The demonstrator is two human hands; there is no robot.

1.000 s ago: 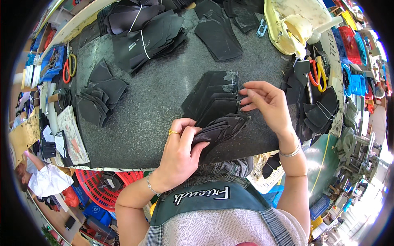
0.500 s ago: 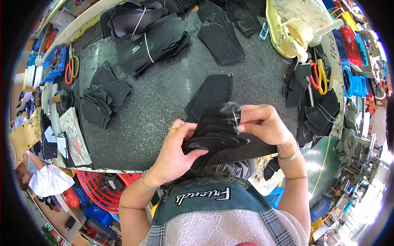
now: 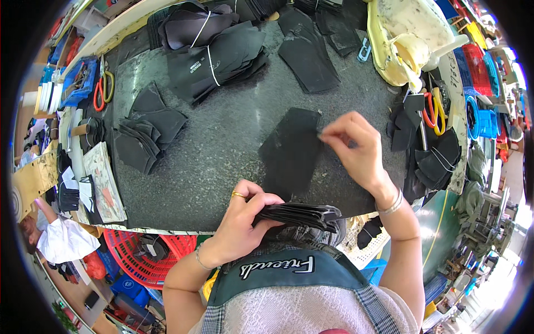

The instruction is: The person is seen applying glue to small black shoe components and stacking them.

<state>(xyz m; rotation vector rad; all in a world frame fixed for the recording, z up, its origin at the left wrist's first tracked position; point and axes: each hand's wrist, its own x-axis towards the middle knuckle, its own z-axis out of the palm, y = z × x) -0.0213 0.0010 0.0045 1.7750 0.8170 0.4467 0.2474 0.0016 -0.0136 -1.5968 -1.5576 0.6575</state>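
My left hand point(image 3: 236, 225) grips a stack of thin black cut pieces point(image 3: 303, 216) at the table's front edge, its thumb and fingers closed over the left end. The layered edges of the stack face up. Beyond it, a larger flat black piece point(image 3: 292, 147) lies on the dark table. My right hand point(image 3: 359, 150) is raised by that piece's right edge, thumb and fingertips pinched together. Whether anything is between those fingertips is too small to tell.
Tied bundles of black pieces point(image 3: 217, 64) lie at the back. A loose fanned pile point(image 3: 147, 131) is on the left, near red-handled scissors point(image 3: 99, 93). At the back right stand a yellowish glue-crusted container point(image 3: 411, 50) and more scissors point(image 3: 436, 114). A red basket point(image 3: 130, 259) is below left.
The stack has come down toward me in my left hand and turned edge-up. My right hand has let go of it and moved up beside the flat piece, which now shows more fully.
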